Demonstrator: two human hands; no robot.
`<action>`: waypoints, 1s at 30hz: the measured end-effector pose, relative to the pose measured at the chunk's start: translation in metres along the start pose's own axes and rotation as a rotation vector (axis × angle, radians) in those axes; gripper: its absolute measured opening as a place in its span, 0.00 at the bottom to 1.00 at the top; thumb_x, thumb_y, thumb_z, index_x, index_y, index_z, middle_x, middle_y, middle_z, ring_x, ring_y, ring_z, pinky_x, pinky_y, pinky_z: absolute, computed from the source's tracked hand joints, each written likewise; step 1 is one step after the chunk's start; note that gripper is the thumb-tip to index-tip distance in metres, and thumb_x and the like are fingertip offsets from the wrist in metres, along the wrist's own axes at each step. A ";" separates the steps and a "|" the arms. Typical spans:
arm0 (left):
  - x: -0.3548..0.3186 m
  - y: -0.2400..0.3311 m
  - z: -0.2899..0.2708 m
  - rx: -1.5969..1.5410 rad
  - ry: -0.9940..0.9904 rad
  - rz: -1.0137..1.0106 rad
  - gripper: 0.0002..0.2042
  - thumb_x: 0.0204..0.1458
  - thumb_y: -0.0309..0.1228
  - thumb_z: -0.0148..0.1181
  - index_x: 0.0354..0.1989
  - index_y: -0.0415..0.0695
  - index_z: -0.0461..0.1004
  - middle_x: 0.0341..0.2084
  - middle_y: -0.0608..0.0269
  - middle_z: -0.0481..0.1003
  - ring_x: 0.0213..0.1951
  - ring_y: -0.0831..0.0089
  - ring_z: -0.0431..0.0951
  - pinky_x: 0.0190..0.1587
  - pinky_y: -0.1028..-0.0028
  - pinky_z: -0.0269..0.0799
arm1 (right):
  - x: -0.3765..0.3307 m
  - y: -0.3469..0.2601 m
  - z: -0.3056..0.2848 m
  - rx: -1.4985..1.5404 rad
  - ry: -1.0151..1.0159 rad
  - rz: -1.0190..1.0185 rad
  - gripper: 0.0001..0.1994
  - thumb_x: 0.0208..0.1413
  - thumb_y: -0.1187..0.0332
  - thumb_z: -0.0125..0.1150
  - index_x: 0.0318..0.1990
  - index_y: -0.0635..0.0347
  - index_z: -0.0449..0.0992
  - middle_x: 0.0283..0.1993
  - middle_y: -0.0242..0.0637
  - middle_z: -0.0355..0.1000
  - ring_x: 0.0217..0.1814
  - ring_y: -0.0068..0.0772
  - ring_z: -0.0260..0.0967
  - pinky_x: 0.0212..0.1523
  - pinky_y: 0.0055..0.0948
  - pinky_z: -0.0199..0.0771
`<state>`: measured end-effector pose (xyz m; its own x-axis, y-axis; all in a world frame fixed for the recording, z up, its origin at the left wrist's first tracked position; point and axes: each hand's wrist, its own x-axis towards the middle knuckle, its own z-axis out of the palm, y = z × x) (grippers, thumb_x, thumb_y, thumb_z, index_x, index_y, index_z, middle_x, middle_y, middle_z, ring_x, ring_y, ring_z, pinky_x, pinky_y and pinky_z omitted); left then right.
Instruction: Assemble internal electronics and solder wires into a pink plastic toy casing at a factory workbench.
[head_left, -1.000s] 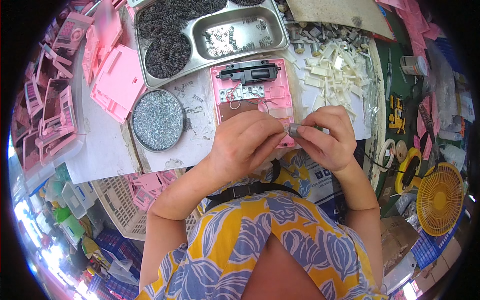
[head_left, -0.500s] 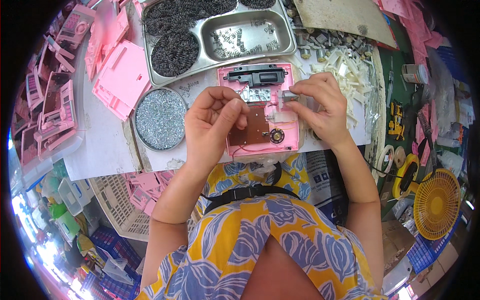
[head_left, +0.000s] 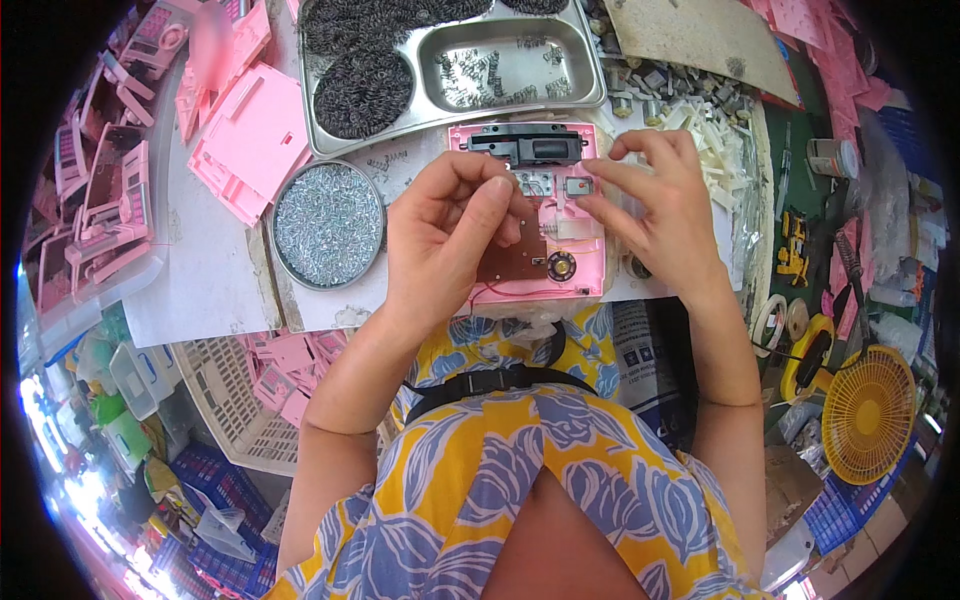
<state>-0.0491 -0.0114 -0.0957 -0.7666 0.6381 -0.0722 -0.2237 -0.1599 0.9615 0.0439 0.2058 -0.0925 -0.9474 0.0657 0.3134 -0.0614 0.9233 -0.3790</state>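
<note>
Pink toy housing (head_left: 585,275) lies open on the worktop (head_left: 215,290). Left hand (head_left: 450,235) pinches at its brown circuit board (head_left: 515,262); right hand (head_left: 665,210) grips a small metal part (head_left: 578,186). Those thin wires could probably snag and tear loose.

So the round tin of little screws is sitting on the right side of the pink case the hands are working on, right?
Not quite. The round tin of screws sits to the left of the pink case, beside the left hand, as the head view shows. The right hand is on the other side.
</note>
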 end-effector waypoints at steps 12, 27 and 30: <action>0.026 0.000 -0.002 0.354 -0.008 0.302 0.09 0.56 0.23 0.61 0.45 0.39 0.75 0.39 0.61 0.73 0.29 0.83 0.72 0.31 0.82 0.68 | 0.003 -0.019 0.032 0.199 0.079 0.023 0.07 0.43 0.68 0.71 0.30 0.55 0.81 0.41 0.32 0.70 0.49 0.43 0.62 0.51 0.39 0.64; 0.037 -0.020 -0.006 1.103 -0.256 0.538 0.08 0.42 0.29 0.68 0.33 0.46 0.80 0.31 0.61 0.65 0.36 0.60 0.68 0.38 0.63 0.62 | -0.004 -0.008 0.024 0.419 0.073 -0.093 0.09 0.42 0.75 0.69 0.35 0.56 0.82 0.32 0.32 0.78 0.42 0.39 0.72 0.44 0.35 0.71; 0.037 -0.020 -0.009 1.095 -0.261 0.536 0.07 0.43 0.28 0.67 0.32 0.46 0.79 0.32 0.60 0.66 0.38 0.60 0.69 0.39 0.64 0.62 | -0.005 -0.002 0.024 0.476 0.029 -0.091 0.09 0.42 0.75 0.68 0.34 0.57 0.81 0.32 0.33 0.78 0.43 0.39 0.71 0.45 0.34 0.72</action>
<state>-0.0779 0.0087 -0.1199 -0.4360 0.8368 0.3312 0.7949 0.1855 0.5776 0.0409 0.1946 -0.1141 -0.9229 0.0093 0.3849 -0.2867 0.6508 -0.7031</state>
